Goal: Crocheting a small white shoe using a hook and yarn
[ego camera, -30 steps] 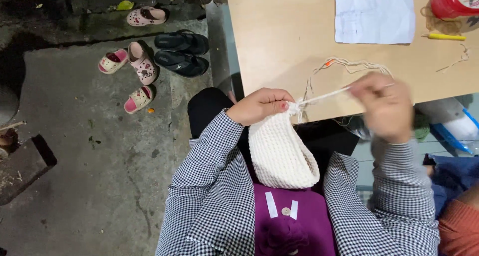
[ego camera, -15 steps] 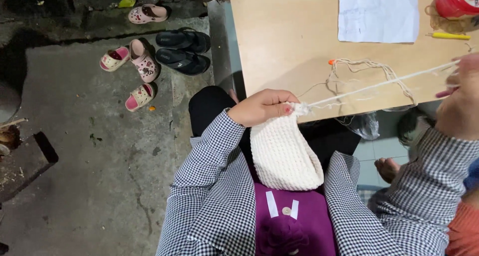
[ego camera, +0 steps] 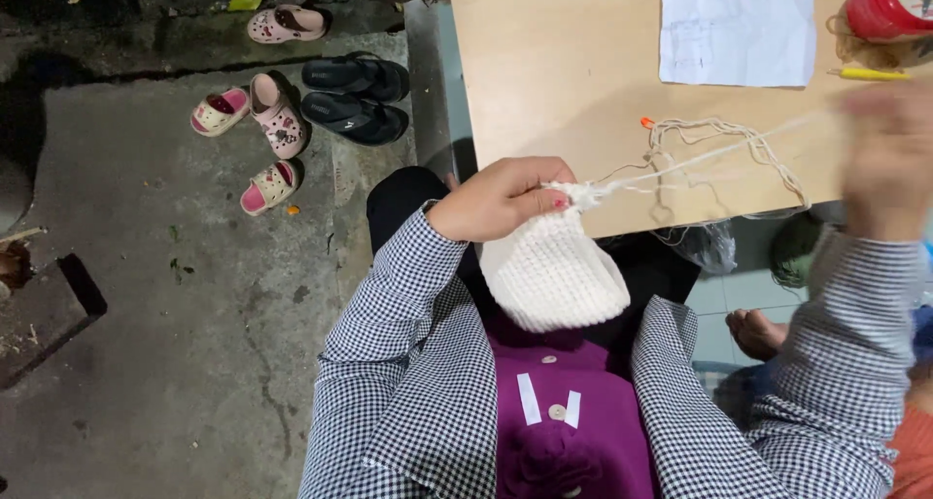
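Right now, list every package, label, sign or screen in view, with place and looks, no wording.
White paper sheet: flat on the tan wooden table, far side, rectangular, faint marks.
Red round plastic container: table's far right corner, partly cut off.
No signs or screens.

I wear a jacket in a fine black-and-white check, its long sleeves running down to the wrists of my left hand (ego camera: 501, 200) and my right hand (ego camera: 889, 159), the cuffs plain and unbuttoned as far as I can see. The jacket hangs open down the front over a purple top with round purple buttons and two small white strips set side by side at the chest. One nail on my left hand carries pink-red polish, and my right hand shows only as a blur.
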